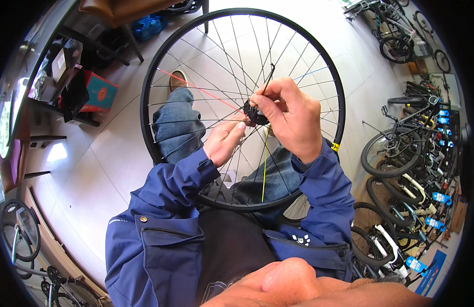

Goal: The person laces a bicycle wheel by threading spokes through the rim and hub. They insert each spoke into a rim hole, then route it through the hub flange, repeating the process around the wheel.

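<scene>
A spoked bicycle wheel [146, 118] with a black rim lies across my legs. Most of its spokes are dark, but one is red [206, 92] and one yellow [265, 169]. At its centre is the black hub [256, 113]. My left hand [224, 140] is closed, its fingertips gripping the hub's left side. Above the hub, my right hand [293, 115] pinches a thin black hex key [269, 77] between thumb and fingers. The key's short bent end points away from me. The right fingers hide its lower end, so I cannot tell whether it sits in the hub.
Several bicycles [395, 153] stand in a row along the right side. A red and teal box [100, 92] is at the left by dark furniture legs. A brown seat [114, 10] stands at the far left. More bicycles [22, 235] are at the lower left. Pale tiles [93, 169] cover the floor.
</scene>
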Tool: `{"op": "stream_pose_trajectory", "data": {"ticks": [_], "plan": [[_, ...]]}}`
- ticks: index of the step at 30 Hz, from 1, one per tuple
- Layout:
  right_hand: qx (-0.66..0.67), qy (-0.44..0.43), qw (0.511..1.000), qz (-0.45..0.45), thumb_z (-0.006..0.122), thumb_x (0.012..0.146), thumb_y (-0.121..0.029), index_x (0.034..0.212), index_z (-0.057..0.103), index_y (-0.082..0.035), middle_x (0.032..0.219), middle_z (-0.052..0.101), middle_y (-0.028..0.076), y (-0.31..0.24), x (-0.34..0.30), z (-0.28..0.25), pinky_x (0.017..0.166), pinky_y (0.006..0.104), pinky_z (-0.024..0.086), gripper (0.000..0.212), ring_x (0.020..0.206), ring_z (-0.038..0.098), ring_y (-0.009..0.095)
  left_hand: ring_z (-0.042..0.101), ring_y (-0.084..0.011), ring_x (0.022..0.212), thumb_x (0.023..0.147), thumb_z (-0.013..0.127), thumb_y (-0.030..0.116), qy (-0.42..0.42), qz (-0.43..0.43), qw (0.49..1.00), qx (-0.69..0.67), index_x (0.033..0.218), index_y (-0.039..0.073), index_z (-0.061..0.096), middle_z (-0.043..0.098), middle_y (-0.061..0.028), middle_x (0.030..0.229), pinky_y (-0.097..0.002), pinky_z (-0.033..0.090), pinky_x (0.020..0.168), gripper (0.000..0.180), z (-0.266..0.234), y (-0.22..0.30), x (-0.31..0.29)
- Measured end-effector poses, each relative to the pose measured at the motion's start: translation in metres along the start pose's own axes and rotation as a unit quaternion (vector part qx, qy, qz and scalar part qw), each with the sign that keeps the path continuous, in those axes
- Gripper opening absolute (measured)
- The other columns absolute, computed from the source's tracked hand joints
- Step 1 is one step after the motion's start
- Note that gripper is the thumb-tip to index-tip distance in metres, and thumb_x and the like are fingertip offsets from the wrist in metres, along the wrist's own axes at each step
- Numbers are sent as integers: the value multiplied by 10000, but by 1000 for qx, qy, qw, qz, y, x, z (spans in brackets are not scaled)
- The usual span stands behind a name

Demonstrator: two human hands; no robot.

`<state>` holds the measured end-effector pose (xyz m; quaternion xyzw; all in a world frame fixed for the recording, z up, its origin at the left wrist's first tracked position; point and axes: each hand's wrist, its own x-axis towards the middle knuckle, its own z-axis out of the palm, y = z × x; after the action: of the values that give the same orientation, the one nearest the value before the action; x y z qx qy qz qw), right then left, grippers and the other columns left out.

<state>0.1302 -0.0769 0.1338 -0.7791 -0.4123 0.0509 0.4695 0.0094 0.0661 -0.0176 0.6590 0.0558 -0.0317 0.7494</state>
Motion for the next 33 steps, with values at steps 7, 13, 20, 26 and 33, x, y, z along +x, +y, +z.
{"op": "stream_pose_trajectory", "data": {"ticks": [7, 13, 20, 26, 33], "plan": [[54, -101, 993, -3, 829, 1042, -105, 1127, 719, -8, 949, 810, 101, 10, 25, -16, 804, 306, 675, 169, 881, 824, 175, 658, -145, 1040, 1159, 477, 168, -9, 24, 999, -43, 1554, -35, 625, 707, -115, 1389, -313, 567, 910, 469, -1, 10, -15], [-6, -117, 992, -35, 834, 1028, -117, 1134, 718, -26, 916, 792, 104, 6, 31, -22, 776, 316, 647, 182, 822, 796, 188, 680, -135, 1006, 1125, 489, 92, -12, -17, 999, -50, 1563, -58, 598, 728, -110, 1359, -313, 571, 919, 476, 1, 18, -18], [-55, -148, 986, -61, 826, 1015, -65, 1136, 721, -9, 929, 797, 93, 1, 35, -22, 814, 298, 661, 170, 858, 801, 157, 675, -122, 880, 1090, 533, 69, -26, -26, 999, -21, 1562, -68, 585, 752, -77, 1090, -309, 574, 904, 494, 2, 21, -18], [-21, -138, 990, -19, 821, 1017, -48, 1113, 705, 12, 916, 794, 110, 4, 31, -26, 755, 296, 635, 162, 841, 799, 145, 601, -122, 848, 1048, 596, 90, -14, 11, 1000, 25, 1557, -22, 589, 742, -72, 1187, -299, 532, 832, 521, 5, 17, -16], [-15, -106, 993, -42, 809, 1024, -85, 1079, 664, -49, 862, 741, 128, 1, 25, -22, 676, 361, 583, 159, 736, 744, 297, 605, -126, 869, 1054, 602, 94, 6, 92, 993, 72, 1495, -15, 612, 694, -74, 1320, -313, 529, 790, 454, 8, 10, -8]]}}
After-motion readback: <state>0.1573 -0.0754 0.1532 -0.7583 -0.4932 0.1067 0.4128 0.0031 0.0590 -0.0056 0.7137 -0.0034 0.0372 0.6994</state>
